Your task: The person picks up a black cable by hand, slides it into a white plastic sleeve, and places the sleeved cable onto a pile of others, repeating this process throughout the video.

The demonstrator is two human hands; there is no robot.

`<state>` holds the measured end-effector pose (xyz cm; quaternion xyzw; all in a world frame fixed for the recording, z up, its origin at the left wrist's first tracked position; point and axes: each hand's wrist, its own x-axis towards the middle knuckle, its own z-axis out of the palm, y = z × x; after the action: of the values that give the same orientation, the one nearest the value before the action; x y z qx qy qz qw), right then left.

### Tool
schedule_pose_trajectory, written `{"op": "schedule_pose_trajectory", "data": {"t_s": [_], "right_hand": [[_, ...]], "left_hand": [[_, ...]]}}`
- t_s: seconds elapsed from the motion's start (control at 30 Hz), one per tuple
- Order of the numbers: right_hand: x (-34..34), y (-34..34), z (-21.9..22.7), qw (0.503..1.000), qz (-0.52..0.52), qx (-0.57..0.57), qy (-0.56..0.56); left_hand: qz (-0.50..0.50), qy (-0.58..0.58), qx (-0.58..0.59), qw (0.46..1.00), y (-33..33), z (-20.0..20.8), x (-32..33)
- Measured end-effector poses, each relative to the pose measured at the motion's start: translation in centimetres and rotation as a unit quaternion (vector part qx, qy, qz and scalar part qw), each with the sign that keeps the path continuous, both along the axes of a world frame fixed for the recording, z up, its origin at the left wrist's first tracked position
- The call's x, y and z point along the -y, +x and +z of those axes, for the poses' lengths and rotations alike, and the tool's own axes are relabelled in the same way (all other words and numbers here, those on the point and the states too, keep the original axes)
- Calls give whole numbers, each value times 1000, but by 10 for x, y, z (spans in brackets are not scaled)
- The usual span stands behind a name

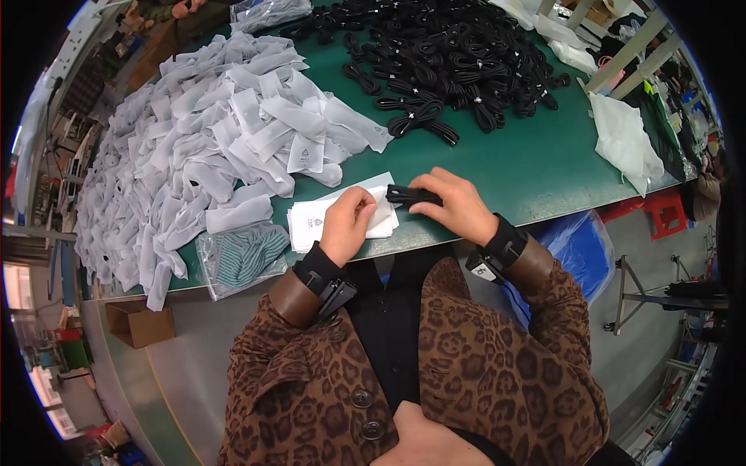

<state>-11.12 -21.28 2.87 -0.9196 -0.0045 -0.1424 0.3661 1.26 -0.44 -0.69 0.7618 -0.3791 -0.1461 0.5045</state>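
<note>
L hand pinches the top of the white bag stack. R hand grips a black cord bundle at the stack's R edge. On green counter: big bag pile L of stack, cord pile behind stack.

Illumination: bright, diffuse, with soft shadows.
Windows: washed out to white at the left margin.
Counter: pale sheen toward the right front edge.
White pouches: folds gently shaded.
Black cords: dark, strands partly merging.
Periphery: fisheye curvature, softened detail, black vignette.
</note>
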Motion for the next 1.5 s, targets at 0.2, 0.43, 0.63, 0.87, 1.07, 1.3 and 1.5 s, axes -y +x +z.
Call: {"op": "schedule_pose_trajectory", "data": {"t_s": [0.2, 0.43, 0.63, 0.87, 1.07, 1.3, 1.5], "right_hand": [[-4, 13, -23, 995, 87, 32, 29], [-16, -4, -20, 962, 36, -119, 245], [-24, 10, 7, 973, 103, 83, 188], [-22, 19, 35, 971, 61, 170, 155], [-36, 47, 43, 964, 113, 230, 68], [-38, 49, 44, 956, 118, 264, 53], [-36, 44, 38, 946, 154, 282, -47]], "left_hand": [[-21, -55, 150, 987, 3, 3, -3], [-71, -54, 275, 957, -13, 22, -1], [-29, -130, 152, 979, -1, 30, 8], [-30, -187, -111, 976, 16, 54, 16], [-62, -218, -374, 899, 36, 54, 3], [-105, -252, -481, 833, 37, 63, 7], [-99, -227, -493, 834, 29, 52, 6]]}}
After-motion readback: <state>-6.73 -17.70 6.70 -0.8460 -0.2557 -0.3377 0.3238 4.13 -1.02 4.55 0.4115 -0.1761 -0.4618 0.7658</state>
